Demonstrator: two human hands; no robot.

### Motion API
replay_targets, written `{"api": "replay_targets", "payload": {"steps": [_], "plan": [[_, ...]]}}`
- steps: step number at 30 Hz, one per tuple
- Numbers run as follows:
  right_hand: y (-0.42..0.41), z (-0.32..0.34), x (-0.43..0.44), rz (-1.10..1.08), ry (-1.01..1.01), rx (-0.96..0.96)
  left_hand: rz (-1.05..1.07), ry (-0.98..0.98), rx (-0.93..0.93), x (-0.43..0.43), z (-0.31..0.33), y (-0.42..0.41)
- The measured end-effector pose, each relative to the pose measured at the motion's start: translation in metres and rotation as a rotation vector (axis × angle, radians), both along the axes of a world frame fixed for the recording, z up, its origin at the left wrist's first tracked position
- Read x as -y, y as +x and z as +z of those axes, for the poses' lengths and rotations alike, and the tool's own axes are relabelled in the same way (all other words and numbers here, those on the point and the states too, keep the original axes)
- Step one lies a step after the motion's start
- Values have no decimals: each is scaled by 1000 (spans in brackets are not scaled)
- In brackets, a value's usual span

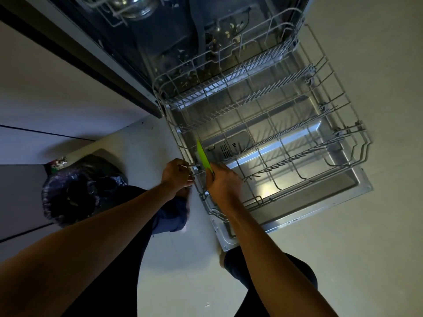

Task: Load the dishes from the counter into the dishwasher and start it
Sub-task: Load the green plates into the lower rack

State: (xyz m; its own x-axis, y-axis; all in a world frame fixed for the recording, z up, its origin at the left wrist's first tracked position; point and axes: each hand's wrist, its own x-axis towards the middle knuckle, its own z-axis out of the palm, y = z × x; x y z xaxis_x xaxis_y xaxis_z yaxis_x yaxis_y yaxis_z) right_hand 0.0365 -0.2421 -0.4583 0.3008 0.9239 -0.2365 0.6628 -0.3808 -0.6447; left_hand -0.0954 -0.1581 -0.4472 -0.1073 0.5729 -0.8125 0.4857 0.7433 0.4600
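Knife first: I see a bright green blade, thin and pointed, standing up out of my right grip and tilted slightly to the left. It sits at the near left corner of the lower rack, its tip above the rack's left rim. The handle is buried in the hand, so I cannot describe it.

The right grip is curled tight round that handle, knuckles up, the forearm reaching in from the lower right. My left grip lies just beside it, at the rack's left rim, fingers bent inward against the wire. I cannot tell whether they clasp the wire or only touch it.

The rack is grey wire with rows of tines, pulled out over the lowered dishwasher door. The tub behind it is dark, with pale specks on its floor that I cannot identify. At the top edge an upper rack is cut off, holding a shiny bowl. A black bin bag sits on the floor to the left.
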Motion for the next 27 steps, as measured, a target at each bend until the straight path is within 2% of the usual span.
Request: {"api": "replay_targets", "payload": {"steps": [4,9,14,20,27], "plan": [[-1,-7,4,44,4,-33,-52,29,-26,0,-4,-1],[2,-8,28,20,-161,-23,-7,-41,63,-2,3,1],[5,10,36,-33,-273,-48,-35,-86,-35,0,19,0],[19,53,47,-63,-362,106,-74,-36,-50,9,78,2],[26,147,53,-4,-357,141,-134,29,-56,28,163,-13]]}}
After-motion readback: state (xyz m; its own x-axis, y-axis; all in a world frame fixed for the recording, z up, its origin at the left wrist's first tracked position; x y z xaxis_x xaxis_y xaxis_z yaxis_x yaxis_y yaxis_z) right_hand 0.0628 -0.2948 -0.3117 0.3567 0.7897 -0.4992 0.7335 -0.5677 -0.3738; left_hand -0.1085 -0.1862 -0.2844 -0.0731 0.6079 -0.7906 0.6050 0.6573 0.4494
